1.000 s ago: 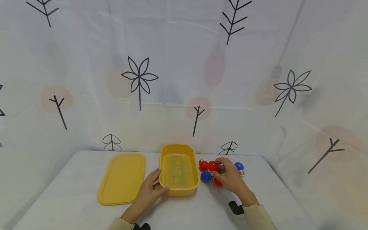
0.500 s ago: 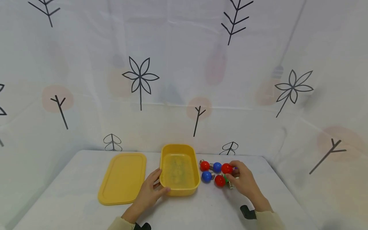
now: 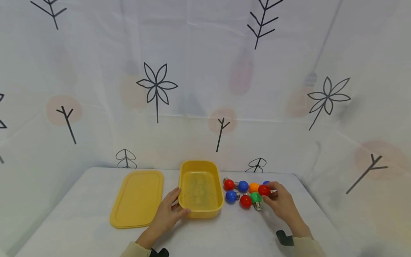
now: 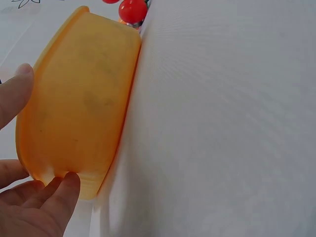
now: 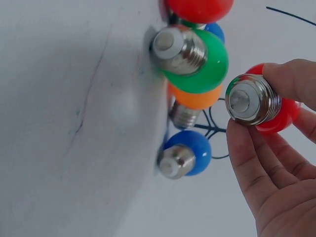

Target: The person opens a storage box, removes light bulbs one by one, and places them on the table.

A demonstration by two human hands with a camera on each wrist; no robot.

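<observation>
My right hand pinches a red light bulb between thumb and fingers. In the right wrist view this bulb's metal screw base faces the camera, held off the table. Close by lie a green bulb, an orange bulb and a blue bulb. My left hand holds the near left corner of a yellow plastic box, thumb at the front and fingers against the left side. Nothing lies inside the box in the head view.
A flat yellow lid lies left of the box. Right of the box are more bulbs: a red one, a blue one and others behind. A white patterned curtain hangs behind the white table.
My right hand has moved right with the red bulb, away from the box. The orange and green bulbs now show where the hand covered them. The left hand stays on the box.
</observation>
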